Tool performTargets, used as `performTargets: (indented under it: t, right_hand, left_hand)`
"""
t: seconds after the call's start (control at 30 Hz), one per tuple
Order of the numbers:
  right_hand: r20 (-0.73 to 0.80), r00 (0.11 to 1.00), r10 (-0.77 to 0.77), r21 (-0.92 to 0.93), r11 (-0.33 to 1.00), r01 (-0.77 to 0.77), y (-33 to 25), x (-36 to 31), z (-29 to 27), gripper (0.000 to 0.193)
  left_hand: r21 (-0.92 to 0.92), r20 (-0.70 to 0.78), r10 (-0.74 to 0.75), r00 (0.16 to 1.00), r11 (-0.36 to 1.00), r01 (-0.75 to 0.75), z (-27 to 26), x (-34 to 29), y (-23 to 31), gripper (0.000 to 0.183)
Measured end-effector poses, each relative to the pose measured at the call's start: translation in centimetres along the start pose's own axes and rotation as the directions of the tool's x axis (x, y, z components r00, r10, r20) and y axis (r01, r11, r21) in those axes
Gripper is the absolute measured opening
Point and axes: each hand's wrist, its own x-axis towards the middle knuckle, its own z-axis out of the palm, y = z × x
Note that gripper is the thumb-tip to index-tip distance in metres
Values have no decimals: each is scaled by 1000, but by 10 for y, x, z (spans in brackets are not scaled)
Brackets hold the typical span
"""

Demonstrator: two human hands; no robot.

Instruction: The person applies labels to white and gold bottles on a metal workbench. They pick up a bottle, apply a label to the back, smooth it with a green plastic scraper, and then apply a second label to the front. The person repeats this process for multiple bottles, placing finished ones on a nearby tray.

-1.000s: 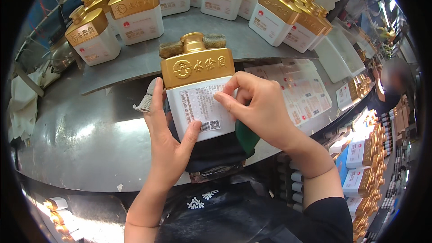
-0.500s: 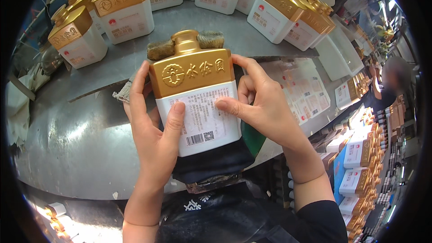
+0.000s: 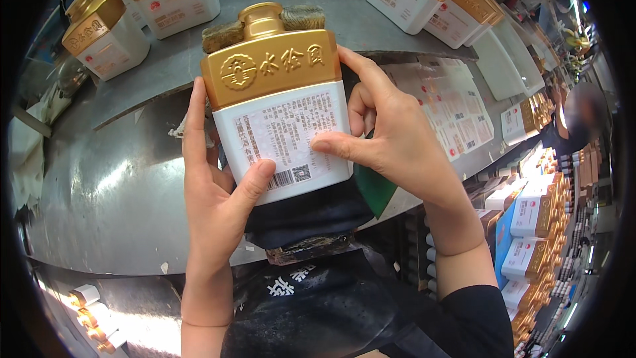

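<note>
A flat-sided bottle (image 3: 281,126) with a gold shoulder and neck and a white body leans back between my hands, its neck pointing away from me. A clear label (image 3: 288,129) with fine print lies on its front. My left hand (image 3: 222,185) holds the bottle's left side, fingers along the edge and thumb at the label's lower left. My right hand (image 3: 391,132) grips the right side, its thumb pressed near the label's right edge and forefinger up by the gold shoulder. Black cloth (image 3: 308,222) shows under the bottle's base. Brown, rough-textured blocks (image 3: 303,18) flank the neck behind it.
Similar gold-and-white bottles (image 3: 179,6) stand along the far side of the metal table (image 3: 99,219). Right of my hand lie a label sheet (image 3: 450,109) and a white tray (image 3: 500,73). More bottles (image 3: 530,252) are stacked at right, near another person (image 3: 576,116).
The bottle sits higher in the picture and slightly further left, and the table view has shifted up too. My left thumb is now lower on the label; both hands still hold the bottle.
</note>
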Motion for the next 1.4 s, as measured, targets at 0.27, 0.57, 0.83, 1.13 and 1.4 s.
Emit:
performTargets:
  t: [0.27,0.57,0.83,1.13,1.4]
  right_hand:
    - [17,1000,10,109,994,-12,1,2,-3,80]
    - [-4,1000,1,97,995,-1,4,6,-1,74]
    - [17,1000,-9,118,993,7,6,4,-2,76]
    - [67,998,0,245,969,-17,6,8,-6,78]
    - [66,997,30,166,985,-40,5,8,-4,77]
  left_hand:
    - [-41,-8,19,1000,999,-19,-5,1,-1,87]
    - [-3,-3,-17,1000,1000,17,-3,1,2,82]
    - [-14,21,-8,1000,1000,8,-2,-2,2,81]
    - [-25,6,-8,1000,1000,8,-9,-2,-4,84]
    - [6,34,-17,999,1000,17,-5,-2,1,92]
